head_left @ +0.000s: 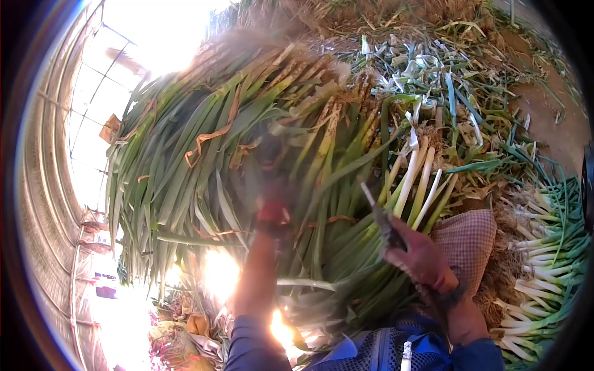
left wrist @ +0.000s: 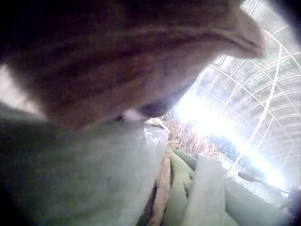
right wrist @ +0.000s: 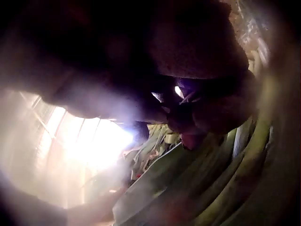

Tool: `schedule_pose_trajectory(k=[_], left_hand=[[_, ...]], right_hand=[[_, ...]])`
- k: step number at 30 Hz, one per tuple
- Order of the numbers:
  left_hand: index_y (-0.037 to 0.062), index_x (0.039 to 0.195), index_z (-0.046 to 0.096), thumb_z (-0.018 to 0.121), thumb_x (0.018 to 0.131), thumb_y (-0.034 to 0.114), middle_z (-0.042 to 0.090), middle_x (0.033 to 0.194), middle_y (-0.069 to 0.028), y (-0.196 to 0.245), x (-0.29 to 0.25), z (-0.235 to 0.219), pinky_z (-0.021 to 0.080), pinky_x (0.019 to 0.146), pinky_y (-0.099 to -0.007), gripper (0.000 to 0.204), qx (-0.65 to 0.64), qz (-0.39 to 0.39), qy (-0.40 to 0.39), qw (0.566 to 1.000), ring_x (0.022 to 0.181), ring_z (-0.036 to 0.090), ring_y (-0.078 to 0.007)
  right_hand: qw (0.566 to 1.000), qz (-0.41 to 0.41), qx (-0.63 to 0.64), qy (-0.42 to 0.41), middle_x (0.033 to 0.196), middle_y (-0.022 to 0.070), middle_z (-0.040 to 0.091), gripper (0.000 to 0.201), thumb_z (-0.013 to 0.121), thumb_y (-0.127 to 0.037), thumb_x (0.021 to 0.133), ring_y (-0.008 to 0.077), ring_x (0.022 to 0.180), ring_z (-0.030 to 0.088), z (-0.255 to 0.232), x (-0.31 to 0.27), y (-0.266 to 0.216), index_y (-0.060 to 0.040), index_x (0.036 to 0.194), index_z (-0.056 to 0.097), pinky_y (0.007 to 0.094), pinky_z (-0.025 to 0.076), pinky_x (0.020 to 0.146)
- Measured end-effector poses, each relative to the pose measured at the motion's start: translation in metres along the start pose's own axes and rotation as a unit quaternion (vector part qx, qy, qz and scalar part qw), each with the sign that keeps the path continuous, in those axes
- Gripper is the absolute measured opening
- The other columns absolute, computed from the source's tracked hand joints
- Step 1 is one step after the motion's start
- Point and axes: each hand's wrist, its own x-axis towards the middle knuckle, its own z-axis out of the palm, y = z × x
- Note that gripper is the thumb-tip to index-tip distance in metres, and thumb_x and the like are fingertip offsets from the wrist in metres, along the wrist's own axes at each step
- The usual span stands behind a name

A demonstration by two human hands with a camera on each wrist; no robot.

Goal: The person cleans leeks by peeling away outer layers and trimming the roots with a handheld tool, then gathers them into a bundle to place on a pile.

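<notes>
A thick heap of long green onions, roots at the far side and leaves toward the person, fills the middle of the head view. The left hand, blurred in the head view, is over the leaves in the heap. Broad leaves lie right beneath it in the left wrist view; whether it grips any, I cannot tell. The right hand holds a small knife, its blade pointing up and left. Beside that hand lie several peeled onions with white stems. In the right wrist view, dark fingers overlap the leaves.
Stripped leaves and peelings cover the ground behind. Cleaned onions lie in a row at the right, beside a checked cloth. A ribbed greenhouse wall runs along the left. A cigarette shows at the bottom edge.
</notes>
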Motion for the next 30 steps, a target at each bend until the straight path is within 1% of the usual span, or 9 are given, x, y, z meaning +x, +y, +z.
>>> schedule_pose_trajectory(k=[3,5,7,10,13,15,18,27,30], left_hand=[[0.0132,0.116,0.077,0.065,0.094,0.053,0.078,0.102,-0.0163,-0.002,-0.009,0.002,0.058,0.083,-0.0481,0.047,-0.044,0.022,-0.04,0.998,0.095,0.075,-0.0366],[0.011,0.113,0.077,0.067,0.093,0.055,0.078,0.1,-0.0166,0.001,-0.01,-0.001,0.058,0.082,-0.0474,0.049,-0.072,0.04,-0.045,0.996,0.093,0.075,-0.0363],[0.0075,0.105,0.078,0.071,0.089,0.058,0.078,0.094,-0.016,0.019,-0.002,-0.018,0.057,0.078,-0.045,0.054,-0.051,-0.105,-0.063,0.991,0.088,0.076,-0.0354],[0.0063,0.1,0.078,0.074,0.087,0.058,0.078,0.091,-0.016,0.059,-0.037,-0.063,0.058,0.077,-0.0459,0.054,-0.128,-0.046,-0.087,0.987,0.086,0.075,-0.0373],[0.006,0.1,0.077,0.073,0.086,0.058,0.077,0.091,-0.0184,0.087,-0.054,-0.05,0.057,0.079,-0.0486,0.054,-0.065,-0.053,-0.08,0.993,0.089,0.075,-0.039],[0.0052,0.1,0.077,0.073,0.086,0.059,0.077,0.092,-0.0195,0.096,-0.06,-0.034,0.057,0.079,-0.0492,0.055,-0.057,-0.052,-0.085,0.993,0.09,0.075,-0.0398],[0.0043,0.101,0.077,0.074,0.086,0.059,0.077,0.092,-0.0208,0.096,-0.066,-0.023,0.057,0.079,-0.0499,0.057,-0.059,-0.055,-0.081,0.993,0.089,0.075,-0.0406],[0.0057,0.111,0.077,0.076,0.087,0.058,0.078,0.098,-0.0202,0.078,-0.081,-0.011,0.057,0.08,-0.048,0.057,-0.155,-0.056,-0.089,0.982,0.091,0.075,-0.0393],[0.0067,0.109,0.077,0.076,0.086,0.06,0.077,0.095,-0.0196,0.077,-0.087,-0.006,0.057,0.078,-0.0472,0.058,-0.16,-0.05,-0.051,0.985,0.089,0.075,-0.039]], right_hand=[[0.997,-0.075,0.02,-0.023,0.143,0.0221,0.065,0.075,0.074,-0.021,0.099,0.0227,0.126,0.066,0.013,0.008,-0.004,0.0009,0.161,0.038,0.0339,0.048,0.11],[0.998,-0.064,0.018,-0.018,0.142,0.0218,0.066,0.075,0.074,-0.021,0.099,0.0232,0.126,0.066,0.015,0.008,0.001,0.0008,0.161,0.038,0.0339,0.048,0.109],[0.998,-0.052,0.018,-0.008,0.141,0.0215,0.066,0.075,0.074,-0.02,0.099,0.0237,0.125,0.067,0.013,0.008,0.002,0.0007,0.161,0.038,0.0338,0.049,0.108],[0.996,-0.078,0.039,-0.014,0.139,0.0208,0.068,0.076,0.074,-0.023,0.099,0.0249,0.124,0.068,0.013,0.004,0.002,0.0012,0.161,0.038,0.0344,0.049,0.108],[0.996,-0.074,0.022,-0.037,0.136,0.0225,0.068,0.078,0.074,-0.027,0.099,0.0291,0.12,0.069,0.007,0.005,-0.007,-0.0001,0.162,0.037,0.0347,0.05,0.106],[0.996,-0.018,-0.04,-0.08,0.134,0.0259,0.068,0.078,0.072,-0.034,0.099,0.0372,0.118,0.07,0.002,0.011,-0.024,-0.0018,0.161,0.038,0.0377,0.051,0.104],[0.991,-0.028,-0.123,-0.054,0.133,0.0285,0.066,0.078,0.071,-0.038,0.098,0.0441,0.116,0.067,-0.001,0.034,-0.024,-0.003,0.16,0.039,0.0416,0.053,0.101],[0.976,-0.103,-0.186,-0.034,0.111,0.0261,0.072,0.055,0.07,-0.035,0.096,0.0464,0.105,0.068,0.013,0.14,-0.012,-0.0058,0.14,0.057,0.0496,0.053,0.09],[0.975,-0.085,-0.203,-0.028,0.119,0.0265,0.072,0.062,0.07,-0.035,0.095,0.0467,0.111,0.067,0.018,0.167,-0.014,-0.0065,0.148,0.053,0.0481,0.053,0.095]])
